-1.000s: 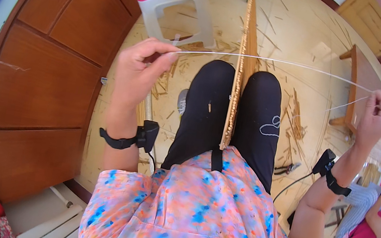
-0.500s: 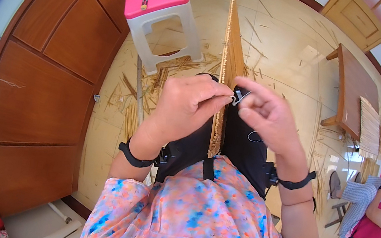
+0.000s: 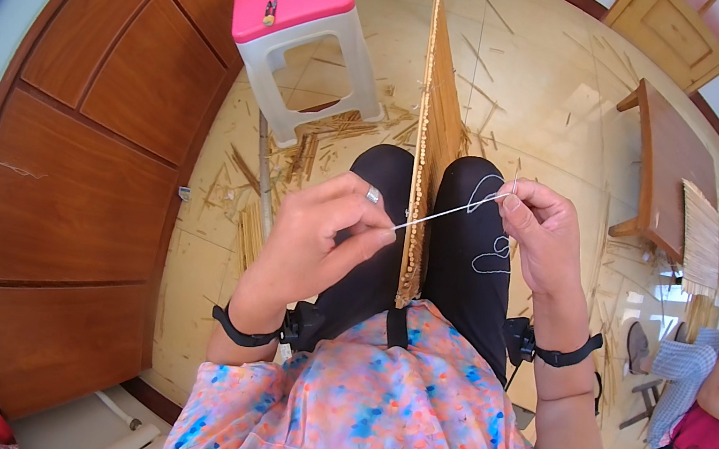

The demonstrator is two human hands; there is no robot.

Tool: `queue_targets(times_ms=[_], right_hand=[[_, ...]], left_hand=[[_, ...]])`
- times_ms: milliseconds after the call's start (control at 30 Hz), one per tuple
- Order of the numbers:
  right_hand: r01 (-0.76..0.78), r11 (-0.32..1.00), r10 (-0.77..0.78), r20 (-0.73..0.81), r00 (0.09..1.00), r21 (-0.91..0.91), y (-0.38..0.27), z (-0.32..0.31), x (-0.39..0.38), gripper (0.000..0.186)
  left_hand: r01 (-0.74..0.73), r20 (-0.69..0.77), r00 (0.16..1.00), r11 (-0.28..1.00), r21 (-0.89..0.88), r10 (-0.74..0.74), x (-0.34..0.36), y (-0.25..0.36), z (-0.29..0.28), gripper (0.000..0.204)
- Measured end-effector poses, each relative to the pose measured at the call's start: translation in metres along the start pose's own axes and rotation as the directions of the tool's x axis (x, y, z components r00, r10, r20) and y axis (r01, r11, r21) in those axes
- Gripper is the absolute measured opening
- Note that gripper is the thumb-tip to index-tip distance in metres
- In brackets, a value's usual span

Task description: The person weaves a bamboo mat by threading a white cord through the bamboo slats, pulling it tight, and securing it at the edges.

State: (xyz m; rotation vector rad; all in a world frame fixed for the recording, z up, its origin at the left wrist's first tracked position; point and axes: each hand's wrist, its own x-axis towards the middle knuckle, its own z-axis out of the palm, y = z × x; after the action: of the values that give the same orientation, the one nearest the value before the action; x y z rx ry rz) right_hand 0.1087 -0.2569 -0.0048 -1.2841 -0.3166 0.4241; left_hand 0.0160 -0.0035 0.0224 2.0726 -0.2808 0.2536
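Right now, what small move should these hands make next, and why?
Probably lower the left hand and right hand slightly together: they pinch the white thread, pulled straight across the facing edge of the upright stick panel, so this might seat it there. Whether it already touches that edge, I can't tell.

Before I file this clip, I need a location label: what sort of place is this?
Probably a household room or small workshop used for handcraft: thin stalks litter the tiled floor, a stalk panel stands between the knees, and a wooden cabinet lines the left.
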Motion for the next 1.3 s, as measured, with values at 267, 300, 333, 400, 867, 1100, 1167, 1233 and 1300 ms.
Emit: queue_targets(times_ms=[267, 300, 333, 400, 867, 1100, 1167, 1233, 1300], right_hand=[[0.009, 0.981, 0.017, 0.135, 0.991, -0.192, 0.015, 0.029, -0.001, 0.010], [0.018, 0.986, 0.007, 0.146, 0.989, -0.168, 0.019, 0.032, -0.002, 0.009], [0.017, 0.986, 0.008, 0.148, 0.989, -0.167, 0.019, 0.032, -0.002, 0.009], [0.028, 0.966, -0.003, 0.096, 0.995, -0.256, 0.020, 0.030, -0.001, 0.009], [0.047, 0.973, -0.089, -0.179, 0.980, -0.224, 0.008, 0.005, 0.000, 0.019], [0.196, 0.952, -0.178, 0.095, 0.979, -0.237, -0.004, 0.040, -0.012, 0.022], [0.222, 0.934, -0.190, 0.137, 0.972, -0.280, -0.005, 0.049, -0.010, 0.021], [0.320, 0.899, -0.294, 0.131, 0.947, -0.298, -0.003, 0.056, -0.008, 0.019], [0.333, 0.890, -0.306, 0.133, 0.943, -0.311, -0.002, 0.054, -0.006, 0.016]], left_hand=[[-0.154, -0.085, 0.984, 0.490, -0.858, 0.159, -0.004, -0.011, 0.019, 0.030], [-0.130, -0.069, 0.980, 0.337, -0.933, 0.187, -0.002, -0.015, 0.019, 0.031], [-0.098, -0.059, 0.974, 0.175, -0.980, 0.217, -0.001, -0.020, 0.017, 0.032], [-0.091, -0.066, 0.982, 0.133, -0.987, 0.178, -0.002, -0.025, 0.014, 0.033], [-0.086, -0.153, 0.979, 0.412, -0.907, -0.133, 0.004, -0.016, 0.022, 0.068], [0.043, -0.011, 0.996, 0.571, -0.820, -0.092, 0.009, -0.001, 0.030, 0.070], [0.082, 0.022, 0.994, 0.604, -0.793, -0.106, 0.010, 0.007, 0.032, 0.070], [0.128, 0.045, 0.989, 0.672, -0.730, -0.139, 0.012, 0.016, 0.034, 0.068], [0.133, 0.048, 0.989, 0.702, -0.700, -0.141, 0.012, 0.017, 0.035, 0.067]])
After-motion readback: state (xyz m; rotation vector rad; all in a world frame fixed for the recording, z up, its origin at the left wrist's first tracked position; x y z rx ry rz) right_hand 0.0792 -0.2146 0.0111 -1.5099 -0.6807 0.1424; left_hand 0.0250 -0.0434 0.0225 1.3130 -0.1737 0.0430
